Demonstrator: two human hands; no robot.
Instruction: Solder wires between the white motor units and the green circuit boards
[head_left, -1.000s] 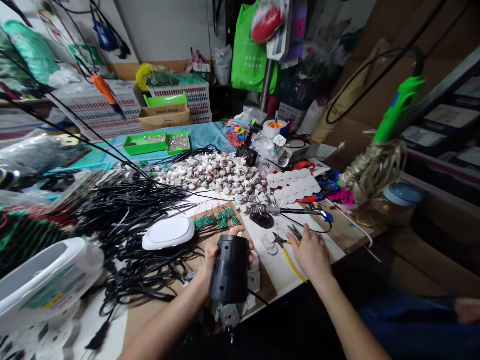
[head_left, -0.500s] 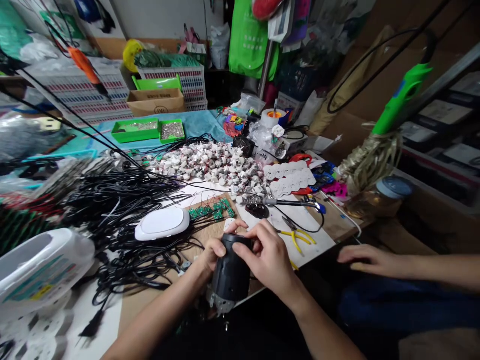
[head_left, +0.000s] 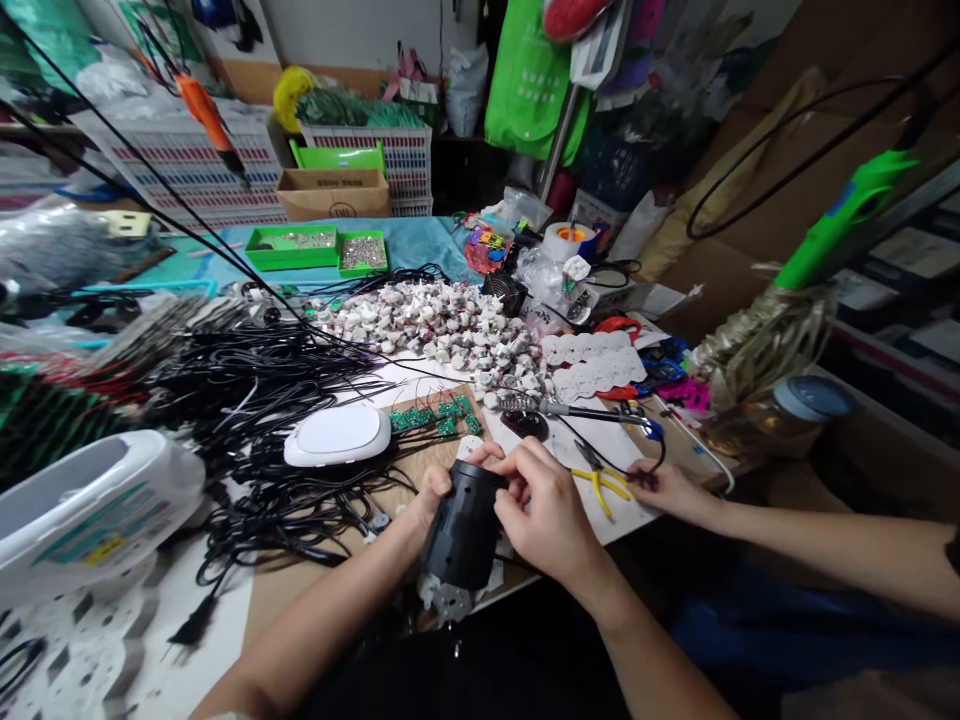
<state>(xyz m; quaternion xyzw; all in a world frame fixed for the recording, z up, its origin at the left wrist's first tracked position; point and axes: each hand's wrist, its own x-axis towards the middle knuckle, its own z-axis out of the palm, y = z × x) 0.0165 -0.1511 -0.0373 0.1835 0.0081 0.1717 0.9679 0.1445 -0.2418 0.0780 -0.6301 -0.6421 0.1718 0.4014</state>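
A black cylindrical housing (head_left: 463, 530) is tilted in front of me, with a metal plate (head_left: 448, 598) and a thin shaft at its lower end. My left hand (head_left: 436, 490) is closed around its upper part, thumb on the near left side and fingers behind the rim. My right hand (head_left: 551, 515) is closed at the upper right edge of the housing, thumb and fingertips bent together there. Whatever small thing may lie between those fingertips is hidden. Just beyond my hands lie green circuit boards (head_left: 435, 415) with thin wires.
A co-worker's hand (head_left: 671, 492) reaches in from the right beside yellow-handled pliers (head_left: 600, 485). A soldering iron (head_left: 577, 410) lies behind them. A heap of small white parts (head_left: 442, 325), black cables (head_left: 255, 390), a white oval case (head_left: 337, 436) and a white tub (head_left: 90, 510) crowd the table.
The co-worker's hand has moved from off the table edge to near the pliers. My right thumb has shifted off the housing's face toward its edge. The view has turned slightly left.
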